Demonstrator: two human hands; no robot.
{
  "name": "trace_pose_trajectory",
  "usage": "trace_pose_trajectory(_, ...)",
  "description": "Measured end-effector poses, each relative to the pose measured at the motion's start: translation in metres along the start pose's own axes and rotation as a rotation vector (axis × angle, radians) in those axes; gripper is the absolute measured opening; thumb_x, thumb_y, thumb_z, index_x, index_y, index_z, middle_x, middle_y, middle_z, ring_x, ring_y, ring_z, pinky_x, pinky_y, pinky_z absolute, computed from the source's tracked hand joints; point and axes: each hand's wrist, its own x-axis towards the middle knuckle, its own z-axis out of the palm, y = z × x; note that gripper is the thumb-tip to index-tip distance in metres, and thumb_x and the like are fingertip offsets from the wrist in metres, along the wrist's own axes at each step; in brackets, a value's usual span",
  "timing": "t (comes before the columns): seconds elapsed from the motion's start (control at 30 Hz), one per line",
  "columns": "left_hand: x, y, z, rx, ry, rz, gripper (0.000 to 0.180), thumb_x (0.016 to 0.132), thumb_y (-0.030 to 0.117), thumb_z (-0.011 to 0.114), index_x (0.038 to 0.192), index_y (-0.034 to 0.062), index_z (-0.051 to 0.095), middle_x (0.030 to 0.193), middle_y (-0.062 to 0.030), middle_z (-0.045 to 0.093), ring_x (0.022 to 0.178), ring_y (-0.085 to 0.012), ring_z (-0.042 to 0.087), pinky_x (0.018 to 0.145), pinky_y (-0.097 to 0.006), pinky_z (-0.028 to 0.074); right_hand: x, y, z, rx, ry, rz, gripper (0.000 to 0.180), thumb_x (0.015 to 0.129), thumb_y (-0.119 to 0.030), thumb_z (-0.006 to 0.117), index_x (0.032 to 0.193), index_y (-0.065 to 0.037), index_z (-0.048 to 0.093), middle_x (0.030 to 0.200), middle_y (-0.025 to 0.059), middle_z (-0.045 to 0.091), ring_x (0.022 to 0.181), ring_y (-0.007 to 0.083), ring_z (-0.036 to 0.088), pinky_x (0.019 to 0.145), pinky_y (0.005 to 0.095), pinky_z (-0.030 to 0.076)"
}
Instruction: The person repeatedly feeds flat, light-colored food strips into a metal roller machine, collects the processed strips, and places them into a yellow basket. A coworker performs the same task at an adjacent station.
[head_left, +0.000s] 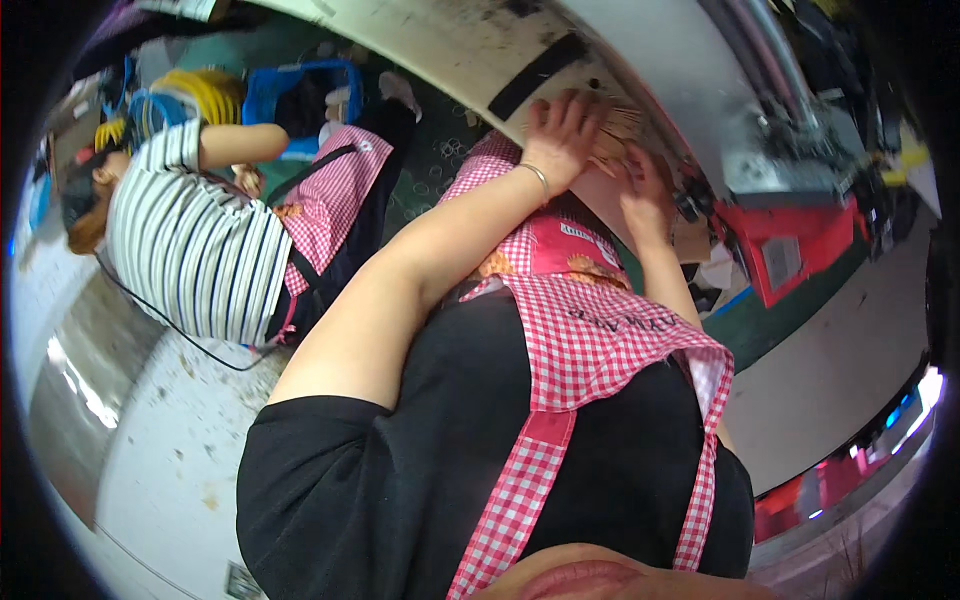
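A fan-like pile of thin tan strips (622, 128) lies on the pale worktable (410, 40), close to its near edge. My left hand (562, 135), with a bracelet at the wrist, rests on the table at the pile's left side. Its fingers are stretched out and apart, and the fingertips touch the strips. On the pile's right side is my right hand (648, 195), fingers bent but apart, their tips at the ends of the strips. What the strips are made of is too small to tell.
A dark band (538, 75) crosses the tabletop left of the strips. To the right stands a metal machine part (785, 165) above a red frame (790, 245). A person in a striped shirt (200, 235) bends at the left, near a blue crate (300, 85) and yellow hose coils (205, 95).
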Motion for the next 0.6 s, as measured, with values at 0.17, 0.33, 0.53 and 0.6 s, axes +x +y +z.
trace_pose_trajectory(0.17, 0.029, 0.022, -0.019, -0.122, 0.097, 0.018, 0.091, 0.062, 0.046, 0.076, 0.144, 0.0216, 0.047, 0.14, -0.0074, 0.048, 0.13, -0.029, 0.044, 0.101, -0.054, 0.032, 0.017, 0.015, -0.033, -0.076, 0.017, 0.106, 0.028, 0.089, -0.02, 0.069, 0.113, -0.008, 0.065, 0.107, 0.0138, 0.063, 0.099, 0.0323, 0.059, 0.087, 0.0428, 0.048)
trace_pose_trajectory(0.33, 0.035, 0.026, 0.001, -0.18, 0.216, 0.024, 0.079, 0.068, 0.043, 0.073, 0.142, 0.0263, 0.05, 0.138, -0.0059, 0.049, 0.13, -0.0284, 0.044, 0.105, -0.056, 0.03, 0.023, 0.014, -0.035, -0.009, -0.026, 0.214, 0.028, 0.092, -0.018, 0.065, 0.117, -0.006, 0.064, 0.102, 0.0147, 0.064, 0.091, 0.0319, 0.062, 0.079, 0.0399, 0.051)
trace_pose_trajectory(0.53, 0.07, 0.049, -0.037, -0.105, 0.275, -0.019, 0.07, 0.07, 0.04, 0.071, 0.137, 0.032, 0.054, 0.137, -0.0023, 0.05, 0.13, -0.0289, 0.044, 0.106, -0.062, 0.026, 0.05, 0.031, -0.08, -0.202, 0.059, -0.143, 0.028, 0.093, -0.02, 0.066, 0.116, -0.005, 0.063, 0.1, 0.013, 0.065, 0.086, 0.0281, 0.063, 0.073, 0.0375, 0.051)
trace_pose_trajectory(0.6, 0.077, 0.052, -0.037, -0.136, 0.273, -0.039, 0.072, 0.068, 0.04, 0.073, 0.137, 0.0332, 0.054, 0.137, -0.0019, 0.049, 0.131, -0.0289, 0.043, 0.106, -0.066, 0.024, 0.062, 0.036, -0.082, -0.161, 0.037, -0.136, 0.023, 0.093, -0.02, 0.065, 0.111, -0.006, 0.064, 0.099, 0.0132, 0.065, 0.09, 0.0322, 0.063, 0.078, 0.0432, 0.05)
